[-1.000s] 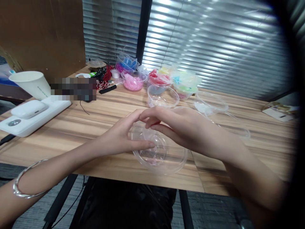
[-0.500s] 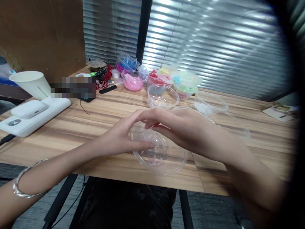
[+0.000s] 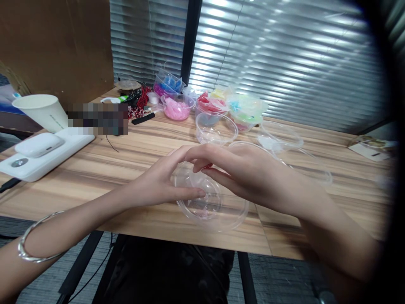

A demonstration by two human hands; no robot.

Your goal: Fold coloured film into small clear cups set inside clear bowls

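Near the front of the wooden table, a clear plastic bowl (image 3: 230, 215) has a smaller round clear piece and pinkish scraps inside its outline. My left hand (image 3: 161, 179) reaches over its left side, thumb stretched out and apart from the fingers. Above the bowl's far side, my right hand (image 3: 243, 169) arches in from the right, its fingers bent and close together, meeting my left fingers. A small red glint shows at the right fingertips; what it belongs to is unclear. The overlap hides most of the left fingertips.
Behind my hands stand an open clear tub (image 3: 217, 128), a tub of pink material (image 3: 177, 107) and bagged coloured material (image 3: 248, 107). Clear lids (image 3: 316, 173) lie right. On the left are a paper cup (image 3: 41, 112) and a white power strip (image 3: 66, 147) carrying a white case (image 3: 39, 145).
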